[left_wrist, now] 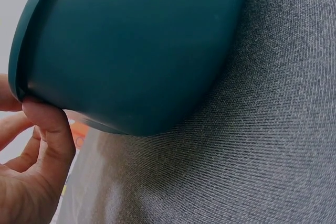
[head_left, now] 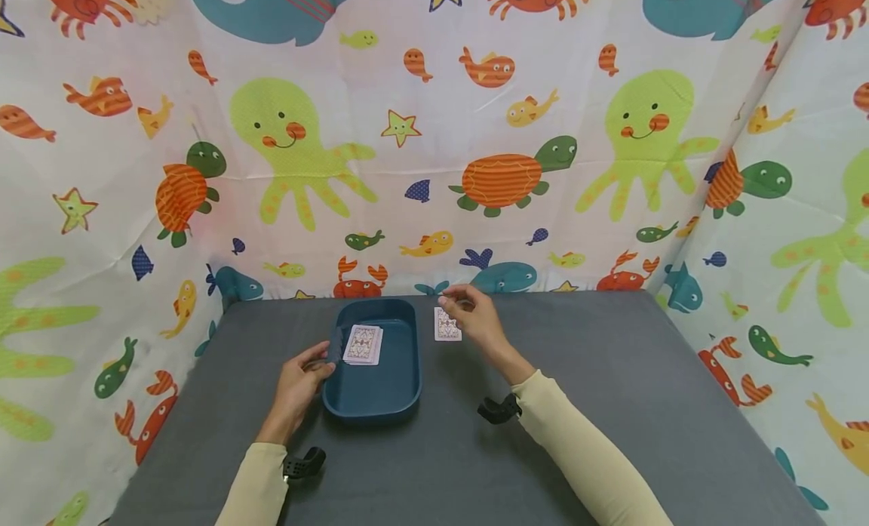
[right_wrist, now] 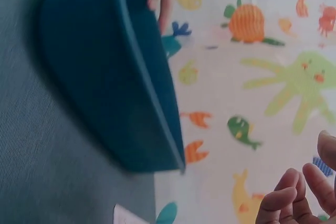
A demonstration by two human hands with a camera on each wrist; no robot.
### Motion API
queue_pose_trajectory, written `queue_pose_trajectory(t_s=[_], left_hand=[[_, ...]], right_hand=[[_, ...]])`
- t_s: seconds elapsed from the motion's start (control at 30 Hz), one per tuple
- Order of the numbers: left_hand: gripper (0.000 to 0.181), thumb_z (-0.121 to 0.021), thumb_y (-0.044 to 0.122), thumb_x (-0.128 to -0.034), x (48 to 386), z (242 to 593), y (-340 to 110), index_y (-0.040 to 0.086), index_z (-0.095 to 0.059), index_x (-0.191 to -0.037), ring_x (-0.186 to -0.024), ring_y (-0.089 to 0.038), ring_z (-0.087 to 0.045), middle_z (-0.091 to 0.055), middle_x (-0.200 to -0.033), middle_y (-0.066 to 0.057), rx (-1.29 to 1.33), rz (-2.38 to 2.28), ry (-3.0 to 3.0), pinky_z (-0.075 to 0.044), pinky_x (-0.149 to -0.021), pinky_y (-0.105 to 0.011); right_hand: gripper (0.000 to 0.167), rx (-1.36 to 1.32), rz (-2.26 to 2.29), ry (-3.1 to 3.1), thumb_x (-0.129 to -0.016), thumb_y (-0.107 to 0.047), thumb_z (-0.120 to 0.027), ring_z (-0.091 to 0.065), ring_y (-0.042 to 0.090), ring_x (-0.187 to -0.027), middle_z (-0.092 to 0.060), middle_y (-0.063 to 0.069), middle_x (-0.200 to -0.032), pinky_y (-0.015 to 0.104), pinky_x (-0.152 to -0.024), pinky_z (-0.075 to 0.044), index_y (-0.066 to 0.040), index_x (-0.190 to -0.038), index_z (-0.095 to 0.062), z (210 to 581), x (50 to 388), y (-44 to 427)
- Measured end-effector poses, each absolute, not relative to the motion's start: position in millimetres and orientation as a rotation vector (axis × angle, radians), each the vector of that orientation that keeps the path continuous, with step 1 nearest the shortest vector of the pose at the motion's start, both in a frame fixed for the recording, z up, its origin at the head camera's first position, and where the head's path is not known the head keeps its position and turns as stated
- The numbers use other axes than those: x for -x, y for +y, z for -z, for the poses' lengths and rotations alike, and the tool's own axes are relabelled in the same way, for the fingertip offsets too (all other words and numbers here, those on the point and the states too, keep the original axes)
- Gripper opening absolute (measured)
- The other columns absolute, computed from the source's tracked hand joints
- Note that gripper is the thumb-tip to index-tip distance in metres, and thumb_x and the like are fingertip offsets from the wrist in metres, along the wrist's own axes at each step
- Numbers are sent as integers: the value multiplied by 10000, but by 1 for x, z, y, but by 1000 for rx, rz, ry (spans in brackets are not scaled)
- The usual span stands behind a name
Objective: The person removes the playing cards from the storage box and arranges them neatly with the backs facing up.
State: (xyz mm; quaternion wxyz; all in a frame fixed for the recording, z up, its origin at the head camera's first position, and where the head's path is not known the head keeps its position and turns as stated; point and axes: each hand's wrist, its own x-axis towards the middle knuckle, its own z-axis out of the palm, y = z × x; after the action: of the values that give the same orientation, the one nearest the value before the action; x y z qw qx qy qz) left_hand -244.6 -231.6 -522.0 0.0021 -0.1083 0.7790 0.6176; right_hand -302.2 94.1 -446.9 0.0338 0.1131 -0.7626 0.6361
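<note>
A dark blue plastic tub point(head_left: 372, 413) stands on the grey table, with a stack of patterned playing cards point(head_left: 363, 345) inside it toward its left side. My left hand point(head_left: 299, 386) holds the tub's left rim; in the left wrist view the thumb point(left_wrist: 50, 116) presses under the lip and the other fingers are partly hidden. Right of the tub, one or more playing cards point(head_left: 446, 326) lie back side up on the table. Over them hovers my right hand point(head_left: 478, 318), its fingers bent and apart from the thumb, with nothing between them in the right wrist view.
The grey cloth-covered table point(head_left: 611, 405) reaches back to a white curtain point(head_left: 434, 239) printed with sea animals, which also hangs along both sides. Each wrist wears a black band, the right one point(head_left: 498, 410) just above the table.
</note>
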Motion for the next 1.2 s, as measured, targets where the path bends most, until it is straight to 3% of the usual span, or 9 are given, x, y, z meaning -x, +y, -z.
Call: queue_pose_trajectory(t_s=[0.2,0.5,0.7,0.87,1.2], left_hand=[[500,-620,109,-940,244,521,-231,144,-516,-1427,-1004,-135,-566,-491,-1400,-140,349,-1923,2446,-467,-738,-292],[507,-614,116,-944,243,520,-231,164,-507,-1437,-1044,-172,-564,-485,-1416,-124,368,-1909,2432,-477,-752,-296],[511,-622,108,-939,243,519,-232,141,-506,-1436,-989,-96,-568,-492,-1405,-130,349,-1924,2433,-471,-733,-278],[512,-620,107,-939,243,517,-231,131,-503,-1437,-966,-81,-566,-490,-1407,-140,349,-1919,2438,-468,-725,-278],[509,-622,114,-941,243,520,-233,133,-505,-1436,-1015,-120,-561,-491,-1408,-139,352,-1915,2443,-475,-738,-269]], right_hand=[[352,-468,-1930,-2339,-938,-304,-664,-559,155,-820,-601,120,-1047,292,-730,-473,-79,-1207,-638,432,290,74],[319,-519,-1865,-2423,-917,-304,-692,-590,230,-987,-622,97,-1130,322,-834,-501,-162,-1199,-645,422,283,35],[405,-484,-1976,-2468,-907,-304,-705,-574,215,-998,-597,154,-1206,341,-866,-504,-118,-1256,-618,424,285,12],[377,-377,-2089,-2456,-894,-312,-720,-578,187,-996,-610,84,-1152,368,-912,-491,-146,-1223,-640,430,294,-7],[302,-175,-2111,-2516,-860,-326,-756,-554,172,-966,-604,6,-1035,348,-866,-464,-217,-1129,-676,462,320,-36]])
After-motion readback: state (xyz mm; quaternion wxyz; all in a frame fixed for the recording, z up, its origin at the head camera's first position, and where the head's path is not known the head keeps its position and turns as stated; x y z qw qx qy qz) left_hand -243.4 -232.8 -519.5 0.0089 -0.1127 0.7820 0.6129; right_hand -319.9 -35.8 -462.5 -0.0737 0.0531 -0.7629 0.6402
